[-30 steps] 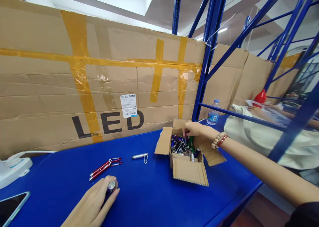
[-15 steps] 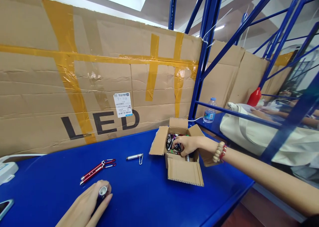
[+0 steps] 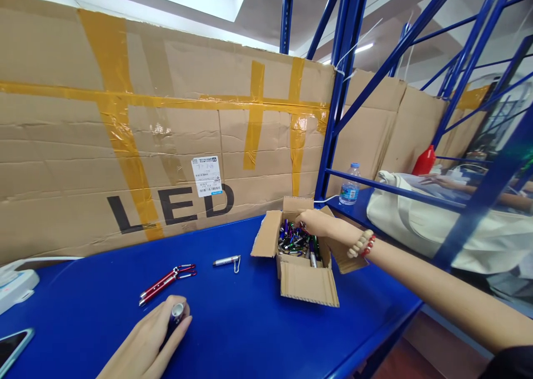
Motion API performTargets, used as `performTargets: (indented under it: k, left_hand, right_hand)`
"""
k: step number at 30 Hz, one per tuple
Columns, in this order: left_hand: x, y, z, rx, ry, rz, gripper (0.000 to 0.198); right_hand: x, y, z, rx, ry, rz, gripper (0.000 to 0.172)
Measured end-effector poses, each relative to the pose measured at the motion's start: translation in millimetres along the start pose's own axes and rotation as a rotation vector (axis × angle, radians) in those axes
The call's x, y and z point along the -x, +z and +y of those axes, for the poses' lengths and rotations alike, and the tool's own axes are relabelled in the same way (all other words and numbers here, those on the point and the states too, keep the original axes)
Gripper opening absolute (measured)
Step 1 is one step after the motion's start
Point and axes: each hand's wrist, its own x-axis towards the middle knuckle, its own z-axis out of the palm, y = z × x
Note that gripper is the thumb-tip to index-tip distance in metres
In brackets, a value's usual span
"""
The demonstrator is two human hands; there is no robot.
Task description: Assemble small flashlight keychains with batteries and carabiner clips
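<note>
My left hand (image 3: 152, 337) is closed around a small dark flashlight (image 3: 177, 311), its silver end pointing up out of the fist. To the right, my right hand (image 3: 317, 223), with a bead bracelet on the wrist, reaches into an open cardboard box (image 3: 310, 283). Its fingers curl down at the far side of the box, and what they hold is hidden. Many small shiny metal flashlights (image 3: 293, 240) in mixed colours fill the box. Two red flashlights with clips (image 3: 162, 284) lie side by side beyond my left hand. One silver flashlight (image 3: 226, 261) lies between them and the box.
A tall cardboard sheet (image 3: 175, 140) marked LED stands behind the blue table (image 3: 233, 323). Blue rack posts (image 3: 333, 124) rise behind the box, near a water bottle (image 3: 350, 185). At the left are a phone (image 3: 14, 348) and a white power strip (image 3: 19, 290).
My right hand has shifted toward the back of the box, uncovering more of the flashlights. My left hand keeps its grip, and the view has turned slightly left.
</note>
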Motion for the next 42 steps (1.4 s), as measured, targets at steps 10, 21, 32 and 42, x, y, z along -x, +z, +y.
performTargets:
  k: [10,21,32,42]
  left_hand:
    - [1.2,-0.4,1.4,-0.047,0.027,-0.012,0.023]
    - [0.9,-1.7,0.4,-0.058,0.033,-0.03,0.023]
    - [1.1,-4.7,1.6,-0.085,0.02,-0.02,0.025]
    - [0.9,-7.5,3.3,-0.097,0.017,0.033,0.024]
  right_hand:
    - [5.0,11.1,-22.7,0.037,-0.126,-0.035,0.023]
    - [14.5,-3.2,-19.7,-0.035,0.132,-0.209,0.023]
    - [2.4,5.9,-46.9,0.006,0.268,-0.205,0.034]
    - [9.3,13.0,-54.0,-0.018,0.405,-0.05,0.029]
